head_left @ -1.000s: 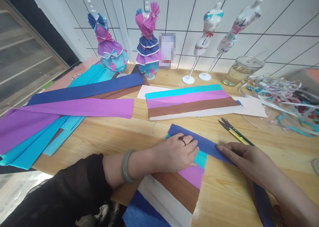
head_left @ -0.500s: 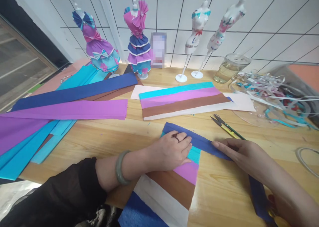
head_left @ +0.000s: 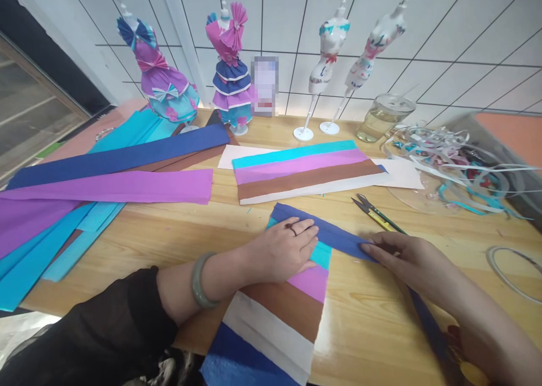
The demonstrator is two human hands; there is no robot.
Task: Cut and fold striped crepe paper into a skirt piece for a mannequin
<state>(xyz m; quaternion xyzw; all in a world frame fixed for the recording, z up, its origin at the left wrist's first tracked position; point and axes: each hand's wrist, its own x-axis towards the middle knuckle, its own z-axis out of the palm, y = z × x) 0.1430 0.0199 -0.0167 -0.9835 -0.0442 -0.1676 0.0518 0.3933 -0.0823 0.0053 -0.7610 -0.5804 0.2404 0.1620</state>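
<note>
A striped paper piece in turquoise, purple, brown, white and blue lies at the front middle. Across its upper end runs a dark blue strip. My left hand, with a ring and a green bangle, lies flat on the strip and stripes, fingers extended side by side. My right hand pinches the blue strip between thumb and fingers, right of the striped piece. The strip's loose end hangs down below that hand toward the table's front edge.
Another striped sheet lies behind. Scissors rest near my right hand. Coloured paper strips spread left. Dressed mannequins, bare ones, a glass and tangled ribbons stand or lie at the back.
My right hand has shifted slightly along the blue strip, and the hanging end has swung. My left hand's fingers lie flatter and straighter. The whole view has shifted slightly.
</note>
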